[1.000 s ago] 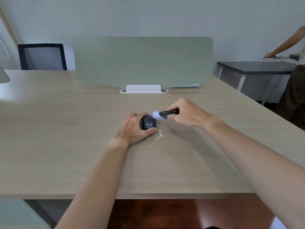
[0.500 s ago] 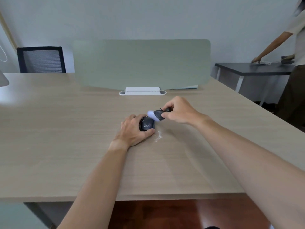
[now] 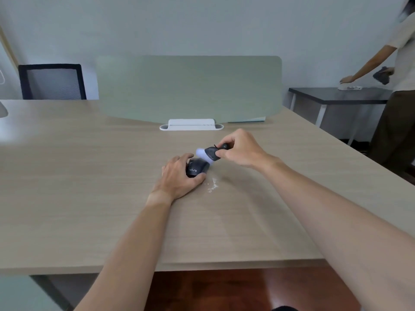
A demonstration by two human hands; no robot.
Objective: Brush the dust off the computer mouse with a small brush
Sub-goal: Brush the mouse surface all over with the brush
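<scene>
A black computer mouse [image 3: 195, 168] with white lettering lies on the light wooden table [image 3: 89, 176]. My left hand [image 3: 178, 178] grips it from the left and the near side. My right hand [image 3: 241, 149] holds a small brush [image 3: 211, 153] with a dark head and pale bluish bristles. The bristles are blurred and touch the far right part of the mouse. A small patch of white dust [image 3: 213, 185] lies on the table just right of my left thumb.
A green desk divider [image 3: 188, 86] stands in a white base [image 3: 191, 125] behind the hands. A black mesh chair [image 3: 52, 81] is at the far left. At the right, another person [image 3: 395, 90] leans over a dark side table [image 3: 336, 97].
The brush has swept across the mouse, its bristles now lower and nearer the mouse's right side. My right hand has turned, tilting the brush head down. The person at the right moved.
</scene>
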